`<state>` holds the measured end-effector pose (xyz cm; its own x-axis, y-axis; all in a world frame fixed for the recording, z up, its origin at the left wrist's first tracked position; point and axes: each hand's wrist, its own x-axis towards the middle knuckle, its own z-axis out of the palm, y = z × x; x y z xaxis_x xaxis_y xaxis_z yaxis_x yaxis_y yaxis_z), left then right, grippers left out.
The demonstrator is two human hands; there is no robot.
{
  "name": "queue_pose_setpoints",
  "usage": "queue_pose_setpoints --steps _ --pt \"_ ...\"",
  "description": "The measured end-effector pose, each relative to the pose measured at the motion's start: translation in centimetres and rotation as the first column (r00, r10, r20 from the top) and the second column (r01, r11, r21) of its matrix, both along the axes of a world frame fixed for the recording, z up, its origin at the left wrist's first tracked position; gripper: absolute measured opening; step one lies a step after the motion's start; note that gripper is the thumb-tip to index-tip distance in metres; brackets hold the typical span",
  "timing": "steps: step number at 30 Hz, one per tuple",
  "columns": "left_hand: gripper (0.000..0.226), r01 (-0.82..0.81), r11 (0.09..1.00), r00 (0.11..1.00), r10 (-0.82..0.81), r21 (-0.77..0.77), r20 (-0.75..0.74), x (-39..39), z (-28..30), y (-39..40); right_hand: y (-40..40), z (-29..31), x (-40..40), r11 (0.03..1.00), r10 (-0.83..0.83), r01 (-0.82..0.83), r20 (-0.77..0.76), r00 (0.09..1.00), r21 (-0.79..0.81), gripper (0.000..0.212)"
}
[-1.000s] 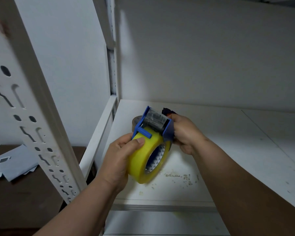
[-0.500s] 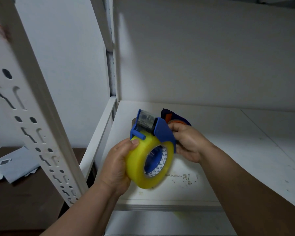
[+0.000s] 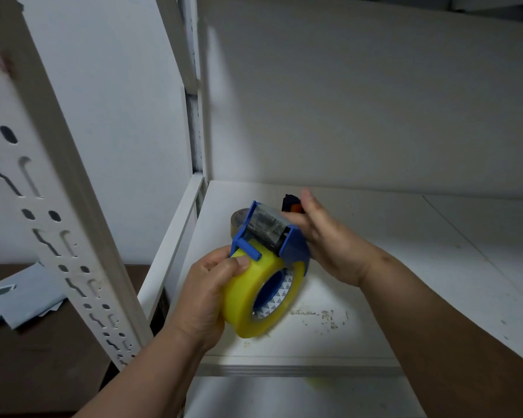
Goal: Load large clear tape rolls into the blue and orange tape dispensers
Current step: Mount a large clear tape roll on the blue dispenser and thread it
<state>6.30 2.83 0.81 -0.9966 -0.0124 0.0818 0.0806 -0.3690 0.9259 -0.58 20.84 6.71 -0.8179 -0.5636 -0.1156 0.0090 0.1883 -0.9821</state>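
Tape roll [image 3: 255, 300]: translucent yellow; inner core white with a blue triangle pattern. Dispenser frame [image 3: 295, 251]: blue. Second dispenser [image 3: 293, 206], partly hidden: dark with orange. Shelf [image 3: 405, 267]: white, speckled with residue. Slotted upright [image 3: 43, 182]: off-white.

Shelf [image 3: 435, 267]: white board, scuffed, with flaky specks near its front edge.
Shelf post [image 3: 52, 182]: white metal upright on the left, tilted in this view, punched with round holes and keyhole slots.
Rear post [image 3: 195, 116]: white upright at the shelf's back left corner.
Wall [image 3: 360, 101]: plain white behind the shelf.
Dark surface [image 3: 43, 357]: brown, lower left, beyond the post.
Papers [image 3: 21, 297]: pale blue-grey sheets lying on the dark surface.
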Motion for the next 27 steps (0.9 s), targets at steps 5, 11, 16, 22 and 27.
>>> queue_pose_setpoints --steps 5,11,16,22,27 --pt "0.042 0.006 1.0 0.999 -0.007 0.03 0.044 -0.7 0.5 -0.5 -0.8 -0.1 0.4 0.999 0.036 -0.038 -0.074 0.997 -0.034 0.073" --pt "0.064 0.154 0.915 0.964 -0.222 0.373 0.146 -0.5 -0.1 -1.2 1.1 -0.5 0.5 0.993 0.021 -0.025 0.03 0.999 0.113 0.065" --pt "0.05 0.232 0.902 0.943 -0.3 0.364 0.141 -0.8 0.1 -1.4 -1.0 2.4 2.0 0.987 -0.116 0.134 -0.191 0.975 0.085 0.069" --pt "0.048 0.315 0.884 0.934 -0.353 0.346 0.05 -0.6 -0.3 -1.5 -1.0 1.1 4.2 0.981 0.072 0.0 -0.365 0.928 0.194 0.082" --pt "0.048 0.273 0.886 0.942 -0.324 0.374 0.081 -0.5 -0.5 -1.7 1.3 -0.3 2.9 0.95 0.003 0.057 -0.193 0.981 0.308 0.081"
